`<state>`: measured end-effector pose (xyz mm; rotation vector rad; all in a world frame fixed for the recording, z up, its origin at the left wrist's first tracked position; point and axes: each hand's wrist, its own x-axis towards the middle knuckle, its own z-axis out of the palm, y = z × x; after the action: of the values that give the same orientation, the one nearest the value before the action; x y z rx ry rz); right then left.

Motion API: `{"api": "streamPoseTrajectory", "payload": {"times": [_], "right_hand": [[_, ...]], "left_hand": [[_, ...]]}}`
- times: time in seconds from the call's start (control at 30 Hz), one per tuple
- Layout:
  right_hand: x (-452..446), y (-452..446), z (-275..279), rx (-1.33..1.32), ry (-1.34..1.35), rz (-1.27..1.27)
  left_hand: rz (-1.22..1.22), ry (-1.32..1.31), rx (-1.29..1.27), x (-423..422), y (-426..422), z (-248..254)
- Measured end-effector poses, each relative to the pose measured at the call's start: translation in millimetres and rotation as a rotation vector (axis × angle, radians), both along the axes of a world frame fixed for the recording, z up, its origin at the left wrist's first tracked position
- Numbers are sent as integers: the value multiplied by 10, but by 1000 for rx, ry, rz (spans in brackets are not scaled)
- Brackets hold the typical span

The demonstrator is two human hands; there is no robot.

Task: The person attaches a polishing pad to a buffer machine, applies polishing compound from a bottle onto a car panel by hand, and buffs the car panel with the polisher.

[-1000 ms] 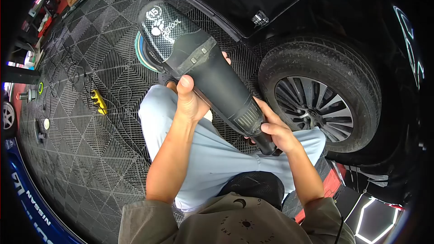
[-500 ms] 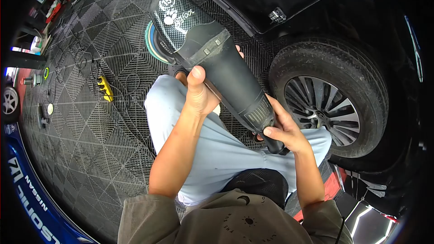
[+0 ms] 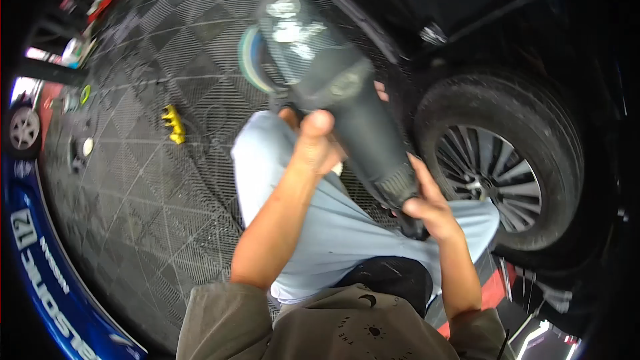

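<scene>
A black car polisher [image 3: 373, 133] slants across the middle of the head view, blurred, with a patterned head cover at its upper end. Its round backing pad [image 3: 253, 60], green and blue at the rim, faces left. My left hand [image 3: 317, 143] grips the body from below near the head, thumb on the near side and fingertips showing on the far side. Around the rear end, by the vents and cord exit, my right hand [image 3: 430, 203] is closed. The polisher hangs above my lap in light blue trousers [image 3: 280, 187].
A car wheel [image 3: 497, 160] stands close on the right, beneath a black car body [image 3: 507, 0]. A yellow power strip [image 3: 174, 124] with a cable lies on the tiled floor [image 3: 140, 180]. A blue car panel [image 3: 47, 273] curves along the lower left.
The view has shifted, so the surroundings and polisher appear farther right and slightly lower. Both hands keep their hold on the polisher, which is now motion-blurred.
</scene>
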<state>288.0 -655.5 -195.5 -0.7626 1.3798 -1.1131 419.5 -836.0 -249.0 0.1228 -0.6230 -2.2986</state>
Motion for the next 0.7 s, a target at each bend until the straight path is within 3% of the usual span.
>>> {"api": "streamPoseTrajectory", "payload": {"times": [0.03,0.33,0.4,0.47,0.53,0.6,0.67,0.7], "right_hand": [[-95,62,-124,113,-138,-70],[-52,-7,-38,121,-169,-30],[-78,-19,-75,-9,-114,40],[-121,-198,-12,49,-60,15],[-384,-318,-206,-18,108,199],[-539,-577,-303,159,-245,329],[-547,-946,-323,442,-347,439],[-400,-952,-318,392,-486,417]], "left_hand": [[-28,-2,18,35,-4,41],[-76,78,74,0,24,-83],[-66,30,113,-7,60,-69],[-80,32,122,-13,74,-97],[-82,26,90,-27,104,-112],[-124,2,60,-2,140,-170],[-172,-14,23,85,108,-138],[-285,-96,3,161,66,-81]]}}
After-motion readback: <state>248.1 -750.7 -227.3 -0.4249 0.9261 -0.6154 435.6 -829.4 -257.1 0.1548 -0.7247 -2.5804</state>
